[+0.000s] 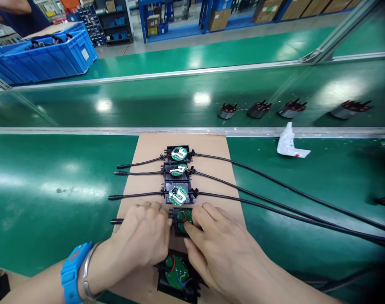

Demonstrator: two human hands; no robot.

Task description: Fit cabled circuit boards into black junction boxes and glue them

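Observation:
A black plastic case (176, 231) with a round green circuit board (183, 217) and a red wire lies between my hands on a cardboard sheet. My left hand (146, 232) is closed at its left end, over a short black cable (117, 221) whose tip shows beyond the knuckles. At the right end, my right hand (216, 240) has bent fingers gripping the case's edge, with the thumb by the board; its fingertips are partly hidden. Nearer me sits another open case (171, 283) holding a green board (176, 270) with red and blue wires, partly under my right hand.
Farther up the cardboard (208, 143), three cases (178, 195) with boards and white sealant stand in a row. Their long cables (274, 179) run right. Several motor stators (227, 110) and a white scrap (290, 143) lie beyond. Blue bins (53, 59) and a person (17, 17) are back left.

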